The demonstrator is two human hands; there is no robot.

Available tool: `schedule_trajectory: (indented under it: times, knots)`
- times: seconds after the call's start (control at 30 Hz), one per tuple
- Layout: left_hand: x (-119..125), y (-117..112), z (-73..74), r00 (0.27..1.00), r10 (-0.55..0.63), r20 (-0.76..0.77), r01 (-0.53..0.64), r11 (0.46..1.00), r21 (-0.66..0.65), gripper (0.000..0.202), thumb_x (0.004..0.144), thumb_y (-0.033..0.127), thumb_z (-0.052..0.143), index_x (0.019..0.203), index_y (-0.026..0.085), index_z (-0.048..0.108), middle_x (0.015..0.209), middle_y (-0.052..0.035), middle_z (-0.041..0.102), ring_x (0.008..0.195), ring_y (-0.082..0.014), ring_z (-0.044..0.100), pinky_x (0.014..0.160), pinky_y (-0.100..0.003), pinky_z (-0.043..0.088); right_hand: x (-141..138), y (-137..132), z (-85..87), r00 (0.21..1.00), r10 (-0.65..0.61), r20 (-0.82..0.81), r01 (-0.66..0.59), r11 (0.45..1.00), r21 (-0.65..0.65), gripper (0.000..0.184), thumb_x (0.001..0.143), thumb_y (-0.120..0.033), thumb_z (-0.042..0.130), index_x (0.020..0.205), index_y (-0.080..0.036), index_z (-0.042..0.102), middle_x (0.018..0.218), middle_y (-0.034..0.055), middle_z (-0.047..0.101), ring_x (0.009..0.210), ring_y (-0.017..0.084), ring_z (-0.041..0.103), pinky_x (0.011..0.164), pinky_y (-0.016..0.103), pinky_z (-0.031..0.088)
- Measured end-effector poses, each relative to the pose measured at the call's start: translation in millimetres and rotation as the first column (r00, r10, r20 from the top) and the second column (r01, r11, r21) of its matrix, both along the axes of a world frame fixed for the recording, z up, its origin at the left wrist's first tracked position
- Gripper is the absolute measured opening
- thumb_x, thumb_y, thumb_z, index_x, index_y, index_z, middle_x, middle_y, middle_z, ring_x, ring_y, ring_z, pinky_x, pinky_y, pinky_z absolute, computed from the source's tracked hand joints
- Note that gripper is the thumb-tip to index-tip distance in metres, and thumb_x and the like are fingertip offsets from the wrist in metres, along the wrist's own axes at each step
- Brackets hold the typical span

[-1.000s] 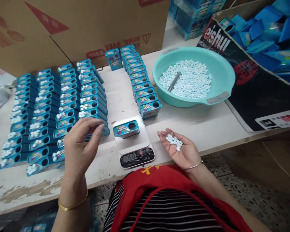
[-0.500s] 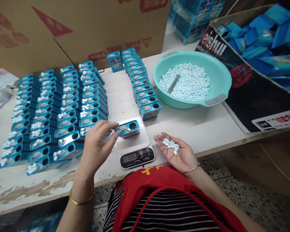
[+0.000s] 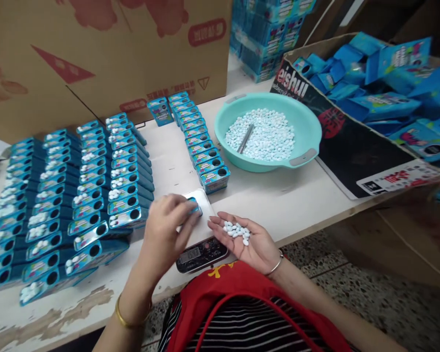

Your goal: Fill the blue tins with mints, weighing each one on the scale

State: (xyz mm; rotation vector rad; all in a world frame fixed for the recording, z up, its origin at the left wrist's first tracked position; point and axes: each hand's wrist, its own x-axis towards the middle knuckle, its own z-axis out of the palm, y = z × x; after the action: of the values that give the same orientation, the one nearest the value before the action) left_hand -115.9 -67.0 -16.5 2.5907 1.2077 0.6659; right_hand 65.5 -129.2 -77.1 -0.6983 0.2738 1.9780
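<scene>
My left hand (image 3: 170, 227) is over the kitchen scale (image 3: 205, 227), its fingers bent together above a small blue candy tin (image 3: 196, 208) that sits on the weighing plate. The hand covers most of the tin, and whatever its blurred fingertips pinch is hidden. Close to the scale's right edge, my right hand (image 3: 254, 247) is palm up and cupped, with a small heap of pale candies (image 3: 236, 231) in it. The scale's display (image 3: 190, 255) is lit, but its digits are hard to read.
Several rows of blue tins (image 3: 91, 195) topped with candies stand at left. Another row of tins (image 3: 201, 146) is behind the scale. A turquoise basin (image 3: 308, 132) holds loose candies and a metal tool (image 3: 245, 138). A carton (image 3: 106, 63) stands behind; an open box (image 3: 337, 161) of blue packaging is right.
My left hand has moved right, over the tin, covering more of it. My right hand with the candies is closer to the scale. The whole view has shifted slightly.
</scene>
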Motion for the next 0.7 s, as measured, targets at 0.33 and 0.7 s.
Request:
schedule_trajectory:
  times: [0.33, 0.7]
  knots:
    - [24, -27, -14.4, 0.961, -0.211, -0.182, 0.197, 0.976, -0.092, 0.016, 0.091, 0.021, 0.044, 0.089, 0.018, 0.059, 0.087, -0.005, 0.06, 0.077, -0.0176, 0.047, 0.066, -0.033, 0.029, -11, 2, 11.7, 0.991, 0.007, -0.137, -0.005, 1.0, 0.016, 0.028, 0.086, -0.015, 0.043, 0.102, -0.007, 0.065, 0.089, 0.0075, 0.071, 0.08, 0.011, 0.066, 0.082, 0.025, 0.053]
    - [17, -22, -6.9, 0.977, -0.2, -0.076, 0.197, 0.979, -0.043, 0.013, 0.089, 0.019, 0.048, 0.095, 0.018, 0.06, 0.086, -0.0036, 0.063, 0.079, -0.0168, 0.051, 0.075, -0.036, 0.03, -13, 5, 13.2, 0.987, -0.004, -0.162, 0.011, 0.999, 0.04, 0.028, 0.086, -0.015, 0.044, 0.103, -0.005, 0.065, 0.085, 0.008, 0.07, 0.078, 0.011, 0.065, 0.078, 0.024, 0.053]
